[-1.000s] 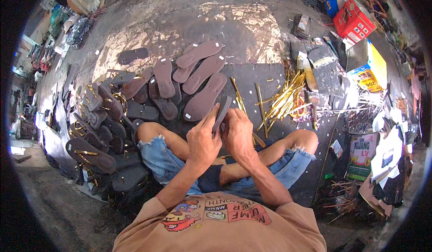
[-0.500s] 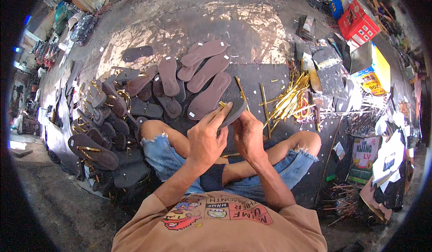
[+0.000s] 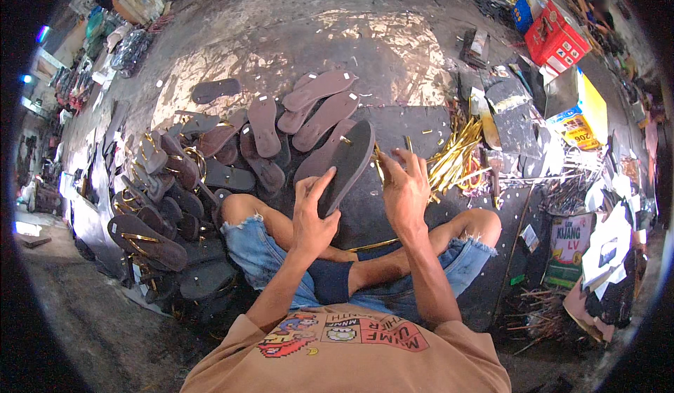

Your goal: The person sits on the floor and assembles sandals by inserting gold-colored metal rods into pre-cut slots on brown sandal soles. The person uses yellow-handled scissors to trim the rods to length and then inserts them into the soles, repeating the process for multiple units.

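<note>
My left hand (image 3: 314,207) grips the heel end of a dark sandal sole (image 3: 349,165), fingers on one side and thumb along the edge. The sole is tilted up, with a small gold piece (image 3: 346,140) showing near its toe end. To the right, my right hand (image 3: 407,193) is off the sole, its fingers bent and parted. It hovers over the floor mat beside a thin gold strap (image 3: 380,162). Just past that hand lies a pile of gold straps (image 3: 456,158). Several brown soles (image 3: 324,120) with small white stickers lie beyond my left hand.
Sandals with gold straps (image 3: 147,242) are heaped at my left. On the right stand a red box (image 3: 556,36), a yellow-and-blue box (image 3: 586,108) and a green-and-white tin (image 3: 567,245). Thin scrap strips (image 3: 537,312) lie near the tin. My bent legs (image 3: 456,242) frame the near side.
My right hand has come away from the sole and moved right, toward the gold straps. My left hand has shifted slightly left and turned the sole more upright.
</note>
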`<state>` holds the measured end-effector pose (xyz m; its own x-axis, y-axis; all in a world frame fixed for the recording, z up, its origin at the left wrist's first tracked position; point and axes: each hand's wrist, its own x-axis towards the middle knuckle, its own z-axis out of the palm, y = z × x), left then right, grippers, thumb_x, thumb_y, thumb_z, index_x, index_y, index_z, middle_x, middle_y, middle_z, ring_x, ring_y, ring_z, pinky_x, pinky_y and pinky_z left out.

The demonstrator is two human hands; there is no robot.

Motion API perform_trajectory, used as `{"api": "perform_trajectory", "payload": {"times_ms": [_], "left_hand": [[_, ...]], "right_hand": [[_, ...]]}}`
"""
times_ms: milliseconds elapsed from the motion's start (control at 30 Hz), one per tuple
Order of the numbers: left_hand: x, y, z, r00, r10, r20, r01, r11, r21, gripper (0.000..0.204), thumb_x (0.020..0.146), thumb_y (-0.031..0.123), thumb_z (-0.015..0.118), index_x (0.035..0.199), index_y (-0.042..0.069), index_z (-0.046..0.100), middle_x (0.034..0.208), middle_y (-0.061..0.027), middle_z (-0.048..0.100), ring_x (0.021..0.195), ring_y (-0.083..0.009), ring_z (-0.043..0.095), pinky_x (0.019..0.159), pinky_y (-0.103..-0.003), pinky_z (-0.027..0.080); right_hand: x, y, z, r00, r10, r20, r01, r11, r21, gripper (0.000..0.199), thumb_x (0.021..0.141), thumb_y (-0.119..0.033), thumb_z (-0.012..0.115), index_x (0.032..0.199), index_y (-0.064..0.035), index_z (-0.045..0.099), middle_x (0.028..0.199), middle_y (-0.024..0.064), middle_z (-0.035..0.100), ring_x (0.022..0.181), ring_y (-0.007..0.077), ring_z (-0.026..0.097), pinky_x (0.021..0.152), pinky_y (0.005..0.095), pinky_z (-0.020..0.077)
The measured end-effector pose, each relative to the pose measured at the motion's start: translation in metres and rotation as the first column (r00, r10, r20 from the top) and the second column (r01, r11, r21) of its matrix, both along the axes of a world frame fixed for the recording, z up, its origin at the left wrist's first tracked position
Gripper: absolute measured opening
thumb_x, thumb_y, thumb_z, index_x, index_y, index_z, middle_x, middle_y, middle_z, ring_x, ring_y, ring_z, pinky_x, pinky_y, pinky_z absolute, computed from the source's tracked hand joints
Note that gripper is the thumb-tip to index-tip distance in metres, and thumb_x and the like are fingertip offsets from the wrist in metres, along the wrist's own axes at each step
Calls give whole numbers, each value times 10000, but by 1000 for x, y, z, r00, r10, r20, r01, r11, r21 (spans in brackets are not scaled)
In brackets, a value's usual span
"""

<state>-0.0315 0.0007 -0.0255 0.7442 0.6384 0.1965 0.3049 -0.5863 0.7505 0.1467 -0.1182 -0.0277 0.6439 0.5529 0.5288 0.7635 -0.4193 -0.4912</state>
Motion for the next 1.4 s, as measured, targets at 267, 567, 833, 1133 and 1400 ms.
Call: {"api": "perform_trajectory", "payload": {"times_ms": [267, 567, 833, 1133, 1400], "left_hand": [[18, -11, 5, 876, 257, 408, 148, 662, -735, 336, 1081, 109, 622, 1378, -44, 598, 1284, -174, 741, 1101, -203, 728, 975, -356, 596], [23, -27, -2, 834, 435, 339, 126, 449, -885, 323, 1105, 249, 629, 1338, 24, 627, 1184, -56, 690, 1144, -181, 645, 1007, -358, 523], [27, -33, -6, 918, 309, 248, -61, 729, -682, 379, 1110, 274, 627, 1347, -22, 644, 1257, -92, 690, 1143, -173, 606, 1015, -361, 481], [21, -2, 13, 861, 382, 336, 203, 347, -915, 343, 1084, 215, 623, 1369, 24, 619, 1184, -82, 721, 1099, -191, 688, 996, -351, 539], [13, -6, 11, 917, 260, 302, 288, 88, -953, 330, 1076, 168, 615, 1386, 54, 609, 1207, -61, 720, 1097, -152, 703, 924, -356, 605]], "right_hand": [[-18, -10, -26, 988, 145, -46, -147, 987, -57, 232, 938, -50, 742, 1167, -74, 771, 894, 143, 722, 787, 406, 721, 758, 476, 591], [-46, 15, -1, 606, 236, -760, 150, 904, 400, 146, 944, -30, 796, 1052, 38, 725, 945, 97, 796, 845, 142, 740, 793, 337, 608], [-64, 17, 4, 795, 116, -595, 117, 934, 337, 127, 911, -34, 797, 1015, 23, 751, 946, 116, 803, 848, 159, 759, 788, 319, 605], [-41, 0, -1, 342, 464, -817, 158, 829, 536, 271, 1107, -188, 641, 1236, 31, 736, 1118, 62, 782, 926, 119, 693, 792, 271, 563], [-58, -9, -58, -298, 678, -673, 248, 735, 631, 275, 1114, -253, 621, 1303, -70, 701, 1071, -7, 744, 853, 63, 646, 738, 246, 533]]}}
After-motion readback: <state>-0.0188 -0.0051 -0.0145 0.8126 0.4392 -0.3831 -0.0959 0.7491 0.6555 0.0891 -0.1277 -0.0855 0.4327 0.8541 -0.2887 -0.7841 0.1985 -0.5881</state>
